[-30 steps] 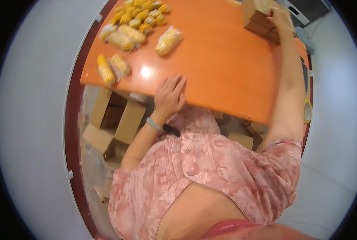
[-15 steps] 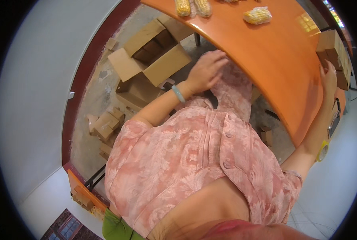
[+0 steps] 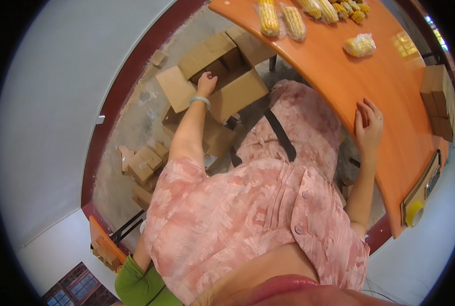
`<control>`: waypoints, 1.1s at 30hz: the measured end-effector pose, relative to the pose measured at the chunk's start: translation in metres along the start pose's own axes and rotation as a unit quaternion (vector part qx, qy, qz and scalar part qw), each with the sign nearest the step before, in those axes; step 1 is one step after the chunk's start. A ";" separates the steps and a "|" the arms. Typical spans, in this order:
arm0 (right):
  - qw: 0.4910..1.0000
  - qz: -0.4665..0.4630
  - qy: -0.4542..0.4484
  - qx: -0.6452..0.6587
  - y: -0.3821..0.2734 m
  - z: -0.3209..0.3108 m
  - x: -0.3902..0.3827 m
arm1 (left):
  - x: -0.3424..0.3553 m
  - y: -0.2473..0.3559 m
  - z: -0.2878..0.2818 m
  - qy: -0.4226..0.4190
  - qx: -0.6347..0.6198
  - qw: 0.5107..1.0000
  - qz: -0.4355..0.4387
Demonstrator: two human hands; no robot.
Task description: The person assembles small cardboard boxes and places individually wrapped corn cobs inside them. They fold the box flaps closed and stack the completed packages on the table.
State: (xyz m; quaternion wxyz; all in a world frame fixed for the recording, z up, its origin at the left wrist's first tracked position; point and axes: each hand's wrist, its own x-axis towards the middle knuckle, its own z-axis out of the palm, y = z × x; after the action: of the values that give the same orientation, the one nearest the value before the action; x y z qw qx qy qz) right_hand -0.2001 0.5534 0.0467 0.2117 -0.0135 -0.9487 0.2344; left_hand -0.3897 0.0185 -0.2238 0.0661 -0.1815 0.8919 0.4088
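Note:
My left hand (image 3: 207, 84), a pale bangle (image 3: 200, 100) at its wrist, is over the opening of a large cardboard box (image 3: 237, 97) standing low beside the table. Its fingers are curled in, and no object shows in them. Over the near edge of the orange table (image 3: 334, 76) I hold my right hand (image 3: 369, 125), fingers bent and apart, nothing in it. A wrapped corn cob (image 3: 360, 45) lies on the tabletop beyond that hand. More wrapped cobs (image 3: 294, 23) lie at the far left, beside a heap of cut corn pieces (image 3: 351, 9).
Small brown cartons (image 3: 437, 99) stand stacked at the table's right edge, with a clipboard (image 3: 424, 186) and a yellow tape roll (image 3: 414, 213) nearer. Flattened cartons (image 3: 145, 163) litter the floor at left. Another person's green sleeve (image 3: 143, 283) shows at lower left.
My left hand has swung left and away from the table edge to the large box. The right hand has left the stacked cartons and come back leftward over the table. My view has shifted.

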 end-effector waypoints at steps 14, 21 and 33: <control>0.997 0.043 0.012 -0.070 0.004 0.017 -0.011 | 0.045 0.045 -0.040 0.235 0.016 0.956 0.173; 0.997 0.028 0.037 -0.065 0.002 0.021 -0.010 | 0.100 0.080 -0.075 0.136 0.292 0.941 0.101; 0.993 0.070 0.025 -0.090 -0.004 0.011 -0.001 | 0.113 0.041 -0.051 -0.039 0.308 0.950 0.005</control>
State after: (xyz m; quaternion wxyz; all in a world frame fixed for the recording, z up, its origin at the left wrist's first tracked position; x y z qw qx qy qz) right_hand -0.2035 0.5450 0.0390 0.2161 -0.1042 -0.9572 0.1618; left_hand -0.5077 -0.0259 -0.1916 0.1515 -0.1319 0.9722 0.1208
